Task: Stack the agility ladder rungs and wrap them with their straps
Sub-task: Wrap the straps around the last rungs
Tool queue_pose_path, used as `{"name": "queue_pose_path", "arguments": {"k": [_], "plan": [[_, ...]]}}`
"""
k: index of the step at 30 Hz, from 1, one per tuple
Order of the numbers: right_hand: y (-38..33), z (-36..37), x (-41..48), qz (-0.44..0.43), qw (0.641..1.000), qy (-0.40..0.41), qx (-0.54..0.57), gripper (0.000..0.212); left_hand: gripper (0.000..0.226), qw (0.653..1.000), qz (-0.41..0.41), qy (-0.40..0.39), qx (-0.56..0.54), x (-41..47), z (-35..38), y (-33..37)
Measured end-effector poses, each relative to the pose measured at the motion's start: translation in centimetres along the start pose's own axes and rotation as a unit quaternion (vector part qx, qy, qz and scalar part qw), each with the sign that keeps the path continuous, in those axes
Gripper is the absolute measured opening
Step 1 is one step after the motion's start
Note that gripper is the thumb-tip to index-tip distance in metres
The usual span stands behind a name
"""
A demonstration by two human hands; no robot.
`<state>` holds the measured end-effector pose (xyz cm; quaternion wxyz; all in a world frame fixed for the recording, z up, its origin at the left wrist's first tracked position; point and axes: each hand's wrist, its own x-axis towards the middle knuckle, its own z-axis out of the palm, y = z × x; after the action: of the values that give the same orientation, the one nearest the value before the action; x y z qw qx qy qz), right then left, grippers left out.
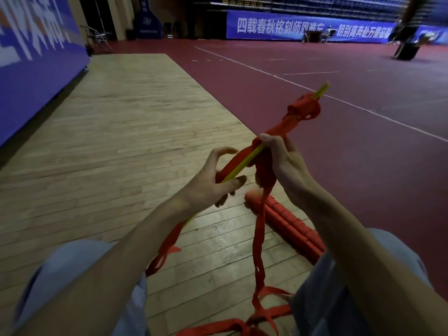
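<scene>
Court floor in maroon (339, 69) spreads wide and open beyond and to the right of the yellow rung stack (244, 163), crossed by a white line (363, 110) that passes behind the stack's far tip. Left of the stack runs a pale wooden strip (121, 141); its edge with the maroon passes under the stack, and further left a blue banner wall (36, 69) bounds it. Below the stack, on the boards just beside the right knee (392, 251), lies a bundle (291, 224) already bound in red. The stack is held in the air, slanting up and away, its far end wound in red strap (259, 238); a loose tail hangs from mid-stack to the boards below. The left hand (208, 187) grips the stack's near end, thumb and lower fingers curled round it, forefinger arched clear. The right hand (281, 161) closes on the strap at mid-stack, fingers curled round it against the rungs.
</scene>
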<state>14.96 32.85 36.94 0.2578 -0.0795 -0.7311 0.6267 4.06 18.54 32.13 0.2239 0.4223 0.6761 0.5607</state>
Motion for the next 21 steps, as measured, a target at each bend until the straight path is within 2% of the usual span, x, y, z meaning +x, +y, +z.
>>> {"name": "queue_pose_path", "arguments": {"k": [2, 3, 5, 7, 8, 10, 11, 14, 18, 21], "plan": [[-0.1, -0.3, 0.0, -0.001, 1.000, -0.008, 0.003, 0.027, 0.066, 0.999, -0.030, -0.022, -0.039, 0.2, -0.5, 0.0], [-0.1, -0.4, 0.0, 0.003, 1.000, -0.016, 0.002, 0.029, 0.059, 0.998, -0.034, -0.031, -0.050, 0.1, -0.7, 0.1], [-0.2, -0.5, 0.1, 0.024, 0.999, -0.039, -0.011, 0.038, 0.027, 0.997, -0.031, -0.030, -0.062, -0.1, -0.8, 0.2], [-0.1, -0.5, 0.1, 0.059, 0.996, -0.063, -0.019, 0.051, 0.012, 0.997, -0.037, 0.000, -0.074, -0.4, -0.6, 0.2], [0.0, -0.4, 0.1, 0.077, 0.994, -0.071, -0.025, 0.055, 0.012, 0.996, -0.040, 0.021, -0.077, -0.4, -0.5, 0.1], [0.2, 0.0, -0.1, 0.105, 0.991, -0.078, -0.037, 0.056, 0.028, 0.993, -0.052, 0.085, -0.066, -0.3, -0.4, 0.0], [0.4, 0.2, -0.1, 0.110, 0.990, -0.076, -0.039, 0.053, 0.040, 0.989, -0.058, 0.131, -0.034, -0.1, -0.4, 0.0], [0.9, 1.3, -0.2, 0.110, 0.990, -0.056, -0.067, 0.054, 0.069, 0.955, -0.031, 0.239, 0.174, -0.2, -0.1, -0.5], [1.2, 2.3, -0.3, 0.101, 0.988, -0.003, -0.114, 0.073, 0.078, 0.891, 0.086, 0.277, 0.350, -0.7, 1.4, -0.5], [1.3, 2.1, -0.4, 0.095, 0.987, 0.037, -0.127, 0.074, 0.077, 0.840, 0.173, 0.281, 0.432, -1.1, 2.4, -0.4]]}}
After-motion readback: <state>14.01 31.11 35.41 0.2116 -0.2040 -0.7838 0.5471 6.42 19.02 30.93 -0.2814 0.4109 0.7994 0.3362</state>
